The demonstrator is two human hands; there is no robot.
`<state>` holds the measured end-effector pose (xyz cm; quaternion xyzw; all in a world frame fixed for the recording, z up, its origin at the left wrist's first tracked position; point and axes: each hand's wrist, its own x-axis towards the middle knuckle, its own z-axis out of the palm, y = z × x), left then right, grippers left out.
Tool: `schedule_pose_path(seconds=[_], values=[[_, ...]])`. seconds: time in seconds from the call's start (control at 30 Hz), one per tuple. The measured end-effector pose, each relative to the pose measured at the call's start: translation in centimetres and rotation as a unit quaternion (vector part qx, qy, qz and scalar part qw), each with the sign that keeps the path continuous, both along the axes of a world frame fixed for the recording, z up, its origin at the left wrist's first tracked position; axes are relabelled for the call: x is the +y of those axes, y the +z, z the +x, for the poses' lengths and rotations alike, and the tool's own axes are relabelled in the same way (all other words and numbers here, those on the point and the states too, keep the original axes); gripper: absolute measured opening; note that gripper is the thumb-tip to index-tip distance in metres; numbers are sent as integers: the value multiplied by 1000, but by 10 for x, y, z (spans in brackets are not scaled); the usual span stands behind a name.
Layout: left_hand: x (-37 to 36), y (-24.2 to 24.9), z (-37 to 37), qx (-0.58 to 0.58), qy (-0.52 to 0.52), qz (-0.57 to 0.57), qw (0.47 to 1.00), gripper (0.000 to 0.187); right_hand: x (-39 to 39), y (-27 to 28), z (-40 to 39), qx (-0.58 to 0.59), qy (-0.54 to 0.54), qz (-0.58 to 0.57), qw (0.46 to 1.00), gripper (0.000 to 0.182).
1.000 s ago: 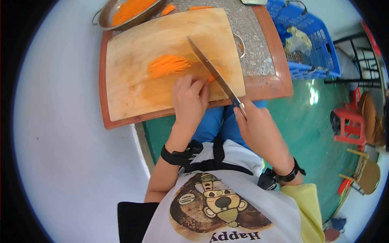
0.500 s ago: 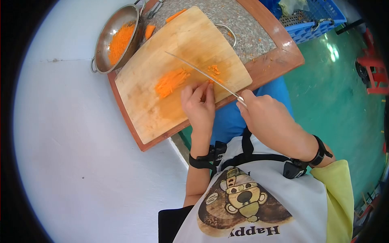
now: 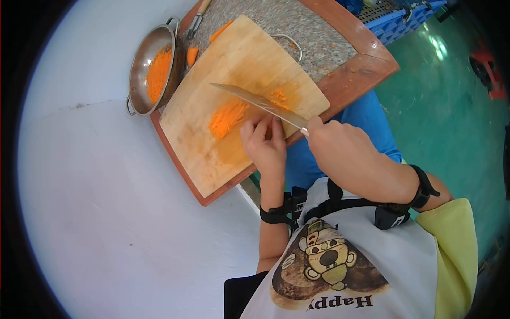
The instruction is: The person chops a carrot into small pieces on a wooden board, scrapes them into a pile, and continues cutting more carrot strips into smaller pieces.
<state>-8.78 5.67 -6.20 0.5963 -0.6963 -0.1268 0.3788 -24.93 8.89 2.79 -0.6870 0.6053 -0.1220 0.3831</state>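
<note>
My right hand (image 3: 353,154) grips the handle of a knife (image 3: 260,102), whose blade slants up and left across a wooden cutting board (image 3: 207,90). My left hand (image 3: 265,143) rests at the board's near edge with fingers bent and pressed together beside the blade; what they hold, if anything, is hidden. Left of those fingertips lies a pile of thin orange strips (image 3: 228,117), which look like carrot. Small orange pieces (image 3: 278,95) lie beyond the blade.
A metal pan (image 3: 139,72) with shredded orange pieces stands left of the board. Orange chunks (image 3: 192,56) and a wooden-handled tool (image 3: 195,24) lie behind it. A metal handle (image 3: 294,42) sticks out beyond the board. A blue basket (image 3: 390,27) is at upper right.
The knife's blade has tilted so more of its flat side shows. Both hands remain near the same spot on the board. The whole view has shifted slightly.
</note>
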Motion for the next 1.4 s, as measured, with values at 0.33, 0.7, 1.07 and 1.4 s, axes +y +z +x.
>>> schedule_pose_path(seconds=[0.33, 0.7, 1.07, 1.4], values=[[1, -6, 3, -18, 19, -28, 999, 10, 9, -4, -5, -19, -2, -51, 999, 18], [1, -6, 3, -4, 17, -18, 1000, 9, 10, -9, -6, -9, 6, -65, 998, 17], [2, -6, 3, -11, 21, -19, 1000, 8, 10, -8, -2, 0, 2, -57, 998, 15], [2, -11, 2, 21, 38, -40, 998, 13, -20, -15, -6, -25, -1, -50, 998, 18]])
